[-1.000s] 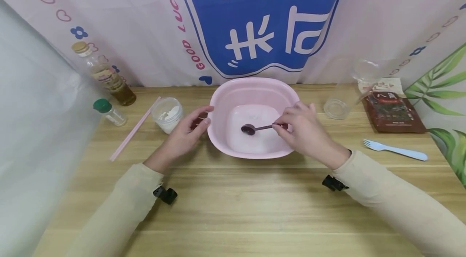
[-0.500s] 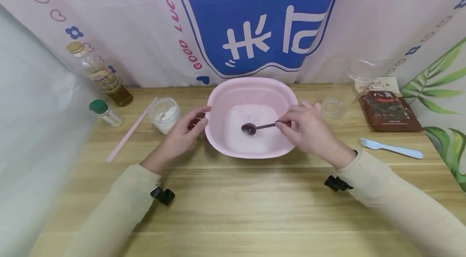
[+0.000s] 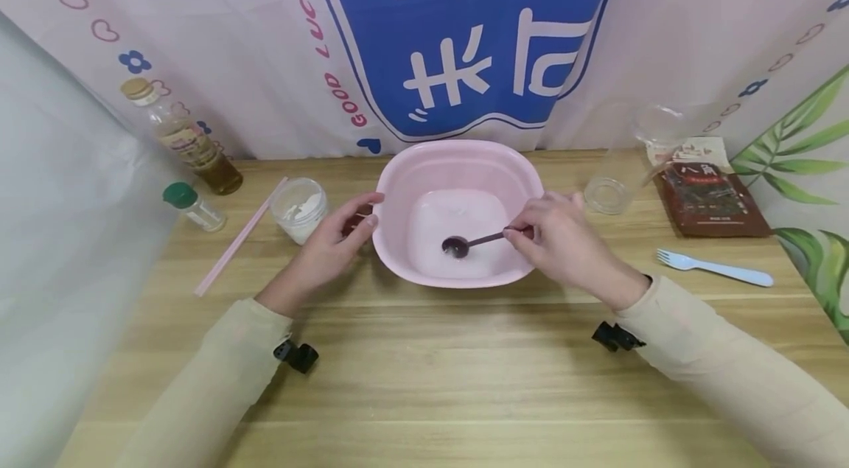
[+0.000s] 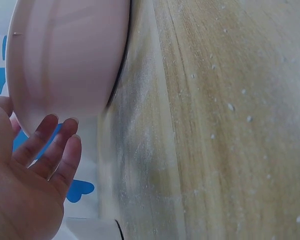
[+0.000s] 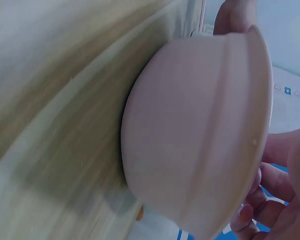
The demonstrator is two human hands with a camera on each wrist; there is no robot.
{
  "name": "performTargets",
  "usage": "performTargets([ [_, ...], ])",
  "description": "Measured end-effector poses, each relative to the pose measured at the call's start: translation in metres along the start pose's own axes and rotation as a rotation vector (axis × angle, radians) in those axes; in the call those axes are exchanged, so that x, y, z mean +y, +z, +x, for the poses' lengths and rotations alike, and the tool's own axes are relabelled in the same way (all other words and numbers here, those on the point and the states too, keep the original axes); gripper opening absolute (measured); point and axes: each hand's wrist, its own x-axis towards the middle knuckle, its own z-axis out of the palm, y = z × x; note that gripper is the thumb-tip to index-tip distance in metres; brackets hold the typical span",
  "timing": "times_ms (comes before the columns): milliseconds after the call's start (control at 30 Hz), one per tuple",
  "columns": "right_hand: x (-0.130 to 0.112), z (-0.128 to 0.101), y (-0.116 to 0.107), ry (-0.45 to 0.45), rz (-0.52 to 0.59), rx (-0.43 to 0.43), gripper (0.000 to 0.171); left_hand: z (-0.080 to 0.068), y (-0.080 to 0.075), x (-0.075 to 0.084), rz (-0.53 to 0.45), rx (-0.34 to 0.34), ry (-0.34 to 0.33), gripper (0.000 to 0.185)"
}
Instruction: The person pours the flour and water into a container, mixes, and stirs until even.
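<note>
A pink plastic basin (image 3: pixel 458 276) stands on the wooden table in the head view. My left hand (image 3: pixel 328 243) holds its left rim with thumb and index finger; in the left wrist view its other fingers (image 4: pixel 50 145) are loosely bent beside the basin's outer wall. Over the right rim, my right hand (image 3: pixel 564 243) pinches the handle of a dark brown spoon (image 3: pixel 487 239) between thumb and fingers. The spoon's bowl is low inside the basin, with something pale in it. Whitish contents seem to cover the basin's bottom; their kind is unclear. The basin hides the spoon in the right wrist view.
Left of the basin are a clear jar (image 3: pixel 300 208) of white contents, pink chopsticks (image 3: pixel 240 238), a green-capped shaker (image 3: pixel 194 206) and an oil bottle (image 3: pixel 192 144). On the right lie a blue fork (image 3: pixel 715 267), a brown packet (image 3: pixel 713 199) and a clear container (image 3: pixel 606 195).
The spoon's bowl has moved slightly toward the near side of the basin and tilted, and something pale now shows in it. My left hand keeps its place on the rim.
</note>
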Motion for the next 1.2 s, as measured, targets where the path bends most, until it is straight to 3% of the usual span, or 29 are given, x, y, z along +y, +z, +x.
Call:
performTargets([
  [200,0.011,0.004,-0.007,0.048,-0.043,0.020,0.006,-0.001,0.000,0.002,-0.002,0.000,0.005,0.048],
  [400,0.015,0.002,-0.018,0.076,0.027,0.021,0.006,0.000,0.000,0.001,-0.001,0.000,0.003,0.047],
  [600,0.011,-0.004,-0.029,0.041,0.010,-0.075,0.005,0.000,0.000,0.001,-0.004,0.004,0.010,0.047],
  [733,0.010,-0.005,-0.026,0.029,-0.033,-0.106,0.005,-0.001,0.000,0.000,-0.007,0.004,0.009,0.047],
  [933,0.012,0.000,-0.015,0.034,-0.083,-0.012,0.006,0.000,-0.001,0.001,-0.008,0.001,0.009,0.047],
  [1067,0.008,0.004,-0.010,0.019,-0.031,0.014,0.006,0.000,-0.001,0.001,-0.007,-0.001,0.007,0.048],
  [1200,-0.002,0.005,-0.006,-0.029,0.031,-0.031,0.005,-0.001,-0.001,0.001,-0.003,0.001,0.005,0.048],
])
